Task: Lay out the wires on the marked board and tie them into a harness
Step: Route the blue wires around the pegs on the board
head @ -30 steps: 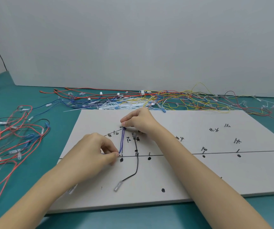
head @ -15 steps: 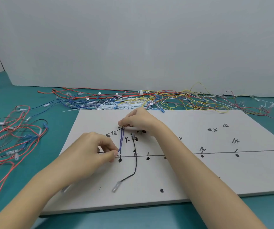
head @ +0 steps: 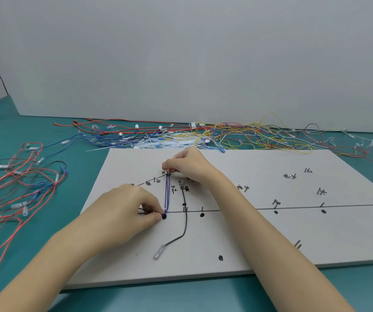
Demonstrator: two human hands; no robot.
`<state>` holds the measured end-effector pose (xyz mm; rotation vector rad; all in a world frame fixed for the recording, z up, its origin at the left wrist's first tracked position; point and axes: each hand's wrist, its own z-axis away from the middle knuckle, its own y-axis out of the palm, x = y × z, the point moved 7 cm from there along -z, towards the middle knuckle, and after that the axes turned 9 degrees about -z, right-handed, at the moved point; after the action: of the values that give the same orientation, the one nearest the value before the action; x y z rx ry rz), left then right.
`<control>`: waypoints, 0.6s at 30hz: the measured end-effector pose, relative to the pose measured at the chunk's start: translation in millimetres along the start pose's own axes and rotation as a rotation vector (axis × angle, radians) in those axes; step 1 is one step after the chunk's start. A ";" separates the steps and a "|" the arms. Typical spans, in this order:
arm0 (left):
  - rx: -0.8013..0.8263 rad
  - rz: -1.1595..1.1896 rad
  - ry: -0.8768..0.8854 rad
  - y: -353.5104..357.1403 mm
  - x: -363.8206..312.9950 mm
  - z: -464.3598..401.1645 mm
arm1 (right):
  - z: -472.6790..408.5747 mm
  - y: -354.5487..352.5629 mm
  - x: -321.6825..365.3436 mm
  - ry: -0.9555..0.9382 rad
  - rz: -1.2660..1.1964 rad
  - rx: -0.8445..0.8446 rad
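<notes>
The white marked board (head: 260, 244) lies on the teal table, with drawn lines, black dots, pins and handwritten labels. A doubled blue wire (head: 167, 192) runs straight down the board's left part. My right hand (head: 189, 164) pinches its far end at a pin. My left hand (head: 127, 208) pinches its near end by a black dot on the long horizontal line. Just to the right, a black wire (head: 185, 221) runs down past two pins and ends in a clear terminal (head: 159, 252).
A long tangle of red, blue, yellow and white wires (head: 203, 136) lies along the board's far edge by the grey wall. A second pile of red and dark wires (head: 16, 188) covers the table at the left. Pins stick up across the board's right half.
Both hands stay on the blue wire's ends. The wire looks pulled straighter between them. The view has shifted slightly.
</notes>
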<state>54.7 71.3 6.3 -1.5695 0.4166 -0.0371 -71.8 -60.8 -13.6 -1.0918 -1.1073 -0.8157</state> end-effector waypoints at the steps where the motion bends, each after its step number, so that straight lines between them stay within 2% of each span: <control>1: 0.009 0.015 -0.011 -0.5 3.1 0.0 | -0.2 0.1 -0.1 -0.003 -0.003 0.000; 5: 0.078 0.131 -0.075 -11.5 24.5 -0.9 | -0.8 0.6 -1.7 -0.002 -0.013 0.006; 13: 0.004 0.338 -0.157 -36.6 77.7 -1.0 | 0.3 0.4 -2.4 -0.002 -0.023 -0.001; 18: -0.011 0.343 -0.184 -30.3 85.2 -6.1 | 0.3 -0.4 -2.5 -0.001 0.000 0.003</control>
<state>139.4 40.8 16.1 -1.4790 0.5354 0.3711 -73.0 -60.6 -15.9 -1.0893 -1.1092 -0.8134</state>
